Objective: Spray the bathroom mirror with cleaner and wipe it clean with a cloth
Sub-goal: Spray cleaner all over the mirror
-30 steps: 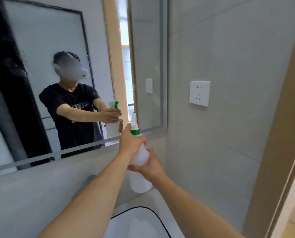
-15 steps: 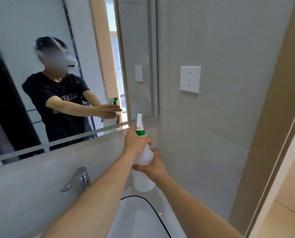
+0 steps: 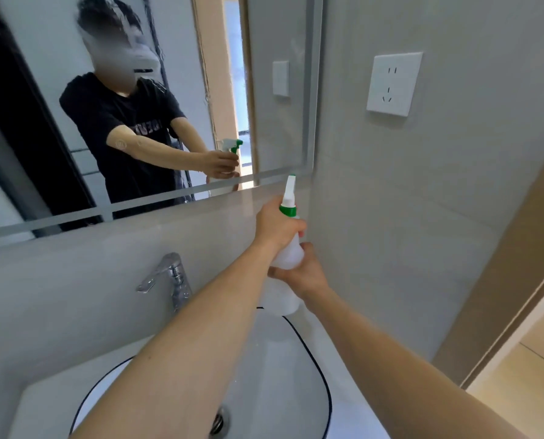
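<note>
- Left hand (image 3: 275, 224) was wrapped around the neck of the spray bottle (image 3: 285, 267), just under the green collar; the trigger finger wasn't visible, so I couldn't tell whether it was pulling.
- Right hand (image 3: 302, 274) gripped the bottle body from below and behind.
- Bottle was held out over the sink (image 3: 296, 369), near the lower right corner of the mirror (image 3: 185, 90), with the nozzle tip about level with the mirror's bottom edge.
- Risk: with the nozzle that low and close to the corner, spray probably landed on the tile or the frosted border instead of the glass. Cause was aim height.
- Risk: the wall socket (image 3: 394, 83) sat near the mirror's right side, so overspray drifting right could have wetted it.
- Risk: runoff would have dripped toward the faucet (image 3: 169, 280) and sink. Minor.
- No cloth in view, so the wipe step looked not yet started.
- Bottle: translucent white plastic, white trigger head, green collar and nozzle tip; fill level unreadable.
</note>
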Action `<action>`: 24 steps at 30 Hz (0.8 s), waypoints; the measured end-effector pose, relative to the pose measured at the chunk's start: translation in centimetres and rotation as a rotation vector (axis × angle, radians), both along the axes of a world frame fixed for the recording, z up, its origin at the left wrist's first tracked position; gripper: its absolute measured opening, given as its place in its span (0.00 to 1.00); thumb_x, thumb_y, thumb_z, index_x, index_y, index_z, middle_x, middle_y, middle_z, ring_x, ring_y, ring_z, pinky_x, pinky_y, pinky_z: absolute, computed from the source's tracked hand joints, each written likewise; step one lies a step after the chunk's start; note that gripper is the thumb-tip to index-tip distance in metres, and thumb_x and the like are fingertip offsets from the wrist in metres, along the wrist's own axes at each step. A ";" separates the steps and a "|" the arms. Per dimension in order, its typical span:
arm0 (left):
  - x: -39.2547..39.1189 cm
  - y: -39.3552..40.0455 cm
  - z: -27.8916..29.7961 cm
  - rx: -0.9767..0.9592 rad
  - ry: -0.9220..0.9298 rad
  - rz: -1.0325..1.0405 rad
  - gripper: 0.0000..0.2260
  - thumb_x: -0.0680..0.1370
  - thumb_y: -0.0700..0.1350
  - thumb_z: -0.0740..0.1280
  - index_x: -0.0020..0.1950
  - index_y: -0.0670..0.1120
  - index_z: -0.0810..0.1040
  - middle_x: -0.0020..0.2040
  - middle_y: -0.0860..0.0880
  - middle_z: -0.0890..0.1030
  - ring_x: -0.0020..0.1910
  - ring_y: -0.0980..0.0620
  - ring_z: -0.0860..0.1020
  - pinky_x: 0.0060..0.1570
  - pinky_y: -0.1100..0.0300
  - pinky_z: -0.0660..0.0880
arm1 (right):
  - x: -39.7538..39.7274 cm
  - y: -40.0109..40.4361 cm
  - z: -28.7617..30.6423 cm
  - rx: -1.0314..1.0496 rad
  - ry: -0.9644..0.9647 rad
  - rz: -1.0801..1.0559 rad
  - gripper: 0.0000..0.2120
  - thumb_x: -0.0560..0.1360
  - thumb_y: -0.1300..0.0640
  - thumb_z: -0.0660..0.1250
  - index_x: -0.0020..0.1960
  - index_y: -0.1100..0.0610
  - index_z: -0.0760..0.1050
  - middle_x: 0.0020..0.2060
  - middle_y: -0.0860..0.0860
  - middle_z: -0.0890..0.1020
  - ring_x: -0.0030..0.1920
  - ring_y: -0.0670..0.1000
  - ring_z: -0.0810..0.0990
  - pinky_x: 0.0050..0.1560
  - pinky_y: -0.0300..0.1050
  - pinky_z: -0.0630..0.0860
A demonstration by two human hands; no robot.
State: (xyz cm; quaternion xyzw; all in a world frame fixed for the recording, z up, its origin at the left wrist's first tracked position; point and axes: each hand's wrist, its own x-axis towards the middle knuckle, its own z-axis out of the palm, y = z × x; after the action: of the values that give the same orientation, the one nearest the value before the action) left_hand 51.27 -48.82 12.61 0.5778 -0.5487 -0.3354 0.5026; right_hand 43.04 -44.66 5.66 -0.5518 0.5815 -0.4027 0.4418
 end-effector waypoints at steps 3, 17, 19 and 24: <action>0.0 0.4 -0.7 0.005 -0.015 -0.004 0.16 0.59 0.36 0.72 0.46 0.41 0.78 0.38 0.47 0.79 0.41 0.40 0.81 0.44 0.42 0.82 | 0.0 0.2 -0.7 0.006 0.020 -0.005 0.41 0.51 0.43 0.80 0.58 0.51 0.65 0.49 0.47 0.79 0.52 0.53 0.80 0.54 0.59 0.78; 8.5 4.8 -1.2 -0.104 0.124 0.297 0.19 0.67 0.33 0.74 0.54 0.46 0.76 0.46 0.51 0.78 0.42 0.55 0.75 0.39 0.65 0.70 | 6.7 0.7 0.2 -0.088 0.156 0.293 0.36 0.57 0.49 0.83 0.58 0.47 0.67 0.49 0.46 0.81 0.49 0.48 0.80 0.46 0.47 0.79; 10.3 5.6 -1.0 -0.102 0.102 0.352 0.16 0.66 0.33 0.74 0.50 0.46 0.76 0.43 0.52 0.78 0.40 0.52 0.75 0.37 0.65 0.69 | 8.6 1.1 0.1 -0.101 0.144 0.328 0.36 0.56 0.48 0.83 0.58 0.47 0.67 0.48 0.46 0.81 0.49 0.48 0.80 0.46 0.50 0.81; 14.3 7.5 -0.6 -0.088 0.115 0.444 0.15 0.65 0.34 0.74 0.47 0.47 0.75 0.38 0.53 0.77 0.38 0.51 0.76 0.39 0.59 0.72 | 12.5 1.8 0.4 -0.133 0.138 0.400 0.37 0.57 0.49 0.83 0.58 0.47 0.66 0.49 0.47 0.80 0.50 0.50 0.80 0.51 0.52 0.81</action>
State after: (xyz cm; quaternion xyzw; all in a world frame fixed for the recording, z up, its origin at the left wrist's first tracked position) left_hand 65.59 -41.35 11.98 0.6418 -0.3926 -0.2248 0.6191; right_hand 55.53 -42.81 6.03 -0.7104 0.4616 -0.3056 0.4346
